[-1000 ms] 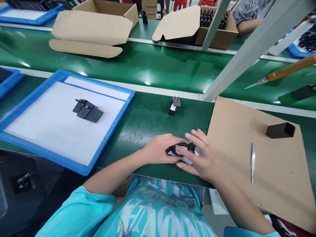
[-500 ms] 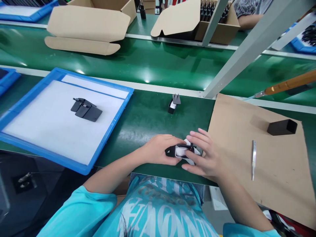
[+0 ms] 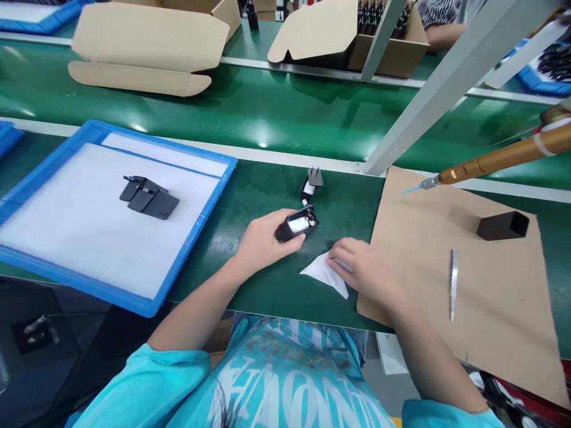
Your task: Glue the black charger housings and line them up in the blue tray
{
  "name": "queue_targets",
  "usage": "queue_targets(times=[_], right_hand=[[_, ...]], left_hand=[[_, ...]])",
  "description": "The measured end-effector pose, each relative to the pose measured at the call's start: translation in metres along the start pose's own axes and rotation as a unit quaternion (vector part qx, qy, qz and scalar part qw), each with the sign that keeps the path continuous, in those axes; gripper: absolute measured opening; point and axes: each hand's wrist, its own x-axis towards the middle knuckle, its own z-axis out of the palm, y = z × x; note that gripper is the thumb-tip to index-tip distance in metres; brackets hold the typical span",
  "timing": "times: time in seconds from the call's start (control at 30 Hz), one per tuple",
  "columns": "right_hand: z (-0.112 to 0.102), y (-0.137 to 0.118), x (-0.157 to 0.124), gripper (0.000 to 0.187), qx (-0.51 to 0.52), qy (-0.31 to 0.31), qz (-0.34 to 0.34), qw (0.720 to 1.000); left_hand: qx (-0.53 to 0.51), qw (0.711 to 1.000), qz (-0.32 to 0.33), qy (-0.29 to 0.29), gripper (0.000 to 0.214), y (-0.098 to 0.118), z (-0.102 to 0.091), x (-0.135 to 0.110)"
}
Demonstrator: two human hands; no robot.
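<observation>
My left hand grips a small black plug adapter with a white label, holding it just above the green table. A second black adapter with upright prongs stands right behind it. My right hand rests on the table edge with its fingers curled on a white cloth.
A blue tray with white foam holds black parts at the left. A brown cardboard mat at the right carries a black sleeve and metal tweezers. A hanging tool points in from the right. Cardboard boxes sit beyond the conveyor.
My hands have separated. The left hand carried the adapter up and away toward the standing adapter, and the right hand stayed low on the white cloth.
</observation>
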Motion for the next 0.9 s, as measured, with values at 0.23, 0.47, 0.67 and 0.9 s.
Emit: queue_targets(times=[0.23, 0.47, 0.67, 0.9], right_hand=[[0.012, -0.005, -0.004, 0.02, 0.006, -0.129, 0.013, 0.992], [-0.005, 0.0, -0.004, 0.032, 0.081, -0.042, 0.012, 0.996], [-0.011, 0.009, -0.004, 0.024, 0.101, -0.035, 0.091, 0.99], [-0.01, 0.011, -0.003, 0.029, 0.148, -0.051, 0.216, 0.964]], left_hand=[[-0.056, 0.998, 0.003, 0.013, 0.038, 0.003, -0.006, -0.002], [-0.139, 0.99, 0.01, -0.014, 0.043, 0.002, -0.007, -0.006], [-0.293, 0.953, -0.05, -0.057, 0.045, -0.001, -0.006, -0.005], [-0.097, 0.984, -0.07, -0.129, 0.046, -0.003, -0.017, -0.001]])
